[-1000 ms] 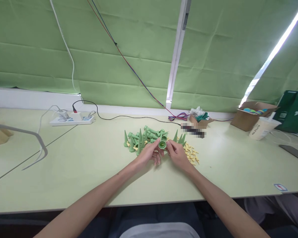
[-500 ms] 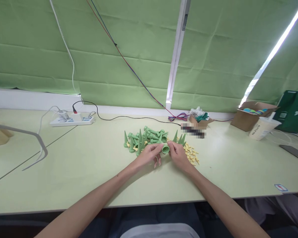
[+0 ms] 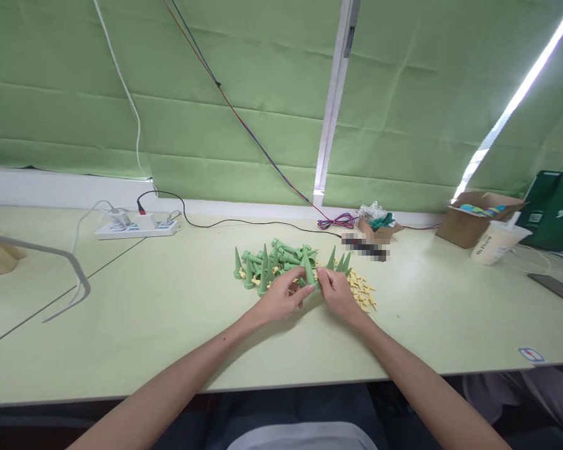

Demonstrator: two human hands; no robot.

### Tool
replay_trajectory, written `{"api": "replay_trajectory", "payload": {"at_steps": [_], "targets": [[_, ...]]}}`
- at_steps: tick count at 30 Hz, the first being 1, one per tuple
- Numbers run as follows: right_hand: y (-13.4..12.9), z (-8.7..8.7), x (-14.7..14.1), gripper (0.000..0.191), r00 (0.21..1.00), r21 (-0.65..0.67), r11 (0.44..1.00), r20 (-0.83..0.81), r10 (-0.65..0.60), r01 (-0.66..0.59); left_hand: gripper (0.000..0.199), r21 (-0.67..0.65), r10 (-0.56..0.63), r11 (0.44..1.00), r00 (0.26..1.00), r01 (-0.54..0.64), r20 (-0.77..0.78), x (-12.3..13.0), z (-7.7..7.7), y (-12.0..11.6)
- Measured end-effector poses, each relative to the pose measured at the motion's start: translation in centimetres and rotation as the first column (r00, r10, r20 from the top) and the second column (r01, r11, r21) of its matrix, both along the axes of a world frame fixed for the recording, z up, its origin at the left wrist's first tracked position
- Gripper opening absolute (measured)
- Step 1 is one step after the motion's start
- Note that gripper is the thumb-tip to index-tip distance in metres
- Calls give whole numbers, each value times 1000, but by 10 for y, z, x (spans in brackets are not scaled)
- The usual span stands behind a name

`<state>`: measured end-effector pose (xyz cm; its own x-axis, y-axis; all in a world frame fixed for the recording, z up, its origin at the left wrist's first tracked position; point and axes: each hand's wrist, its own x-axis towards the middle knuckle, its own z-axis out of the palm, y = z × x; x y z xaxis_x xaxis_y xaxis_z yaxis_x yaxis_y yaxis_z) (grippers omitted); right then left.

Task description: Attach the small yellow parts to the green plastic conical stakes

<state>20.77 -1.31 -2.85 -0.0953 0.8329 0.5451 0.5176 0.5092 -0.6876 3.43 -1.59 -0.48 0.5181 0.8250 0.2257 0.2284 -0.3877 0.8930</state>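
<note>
Green pieces (image 3: 286,255) and small yellow pieces (image 3: 362,290) crowd mid-surface (image 3: 145,325); near the back edge, an open cardboard box (image 3: 462,228) holds colourful items (image 3: 481,210) behind a cup (image 3: 495,245). Between both hands, the left hand (image 3: 280,299) grips a tapered green cone (image 3: 308,270), point up; whether the pinched right hand (image 3: 336,294) holds anything is unclear.

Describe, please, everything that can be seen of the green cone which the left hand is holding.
The green cone is plain green and looks like moulded plastic. It tapers from a wider base to a narrow tip. It stands nearly upright, tip up, leaning slightly left. The left hand grips it near the base, partly hiding that end, in front of the pile of green parts. The right hand is close beside it; whether it touches is unclear.
</note>
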Motion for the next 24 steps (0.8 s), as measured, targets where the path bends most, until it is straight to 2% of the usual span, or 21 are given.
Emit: {"api": "replay_trajectory", "payload": {"at_steps": [5,11,24], "targets": [[1,-1,0,49,1000,7,1000,15,-3,2,24,128,44,991,998,-39,-35,1,-5,2],[1,1,-1,50,1000,-31,999,-24,8,-9,26,322,106,944,990,-71,-92,1,-12,3],[0,3,-3,52,992,-108,993,-119,34,-47,17,443,106,896,986,-40,-125,0,-11,2]]}}
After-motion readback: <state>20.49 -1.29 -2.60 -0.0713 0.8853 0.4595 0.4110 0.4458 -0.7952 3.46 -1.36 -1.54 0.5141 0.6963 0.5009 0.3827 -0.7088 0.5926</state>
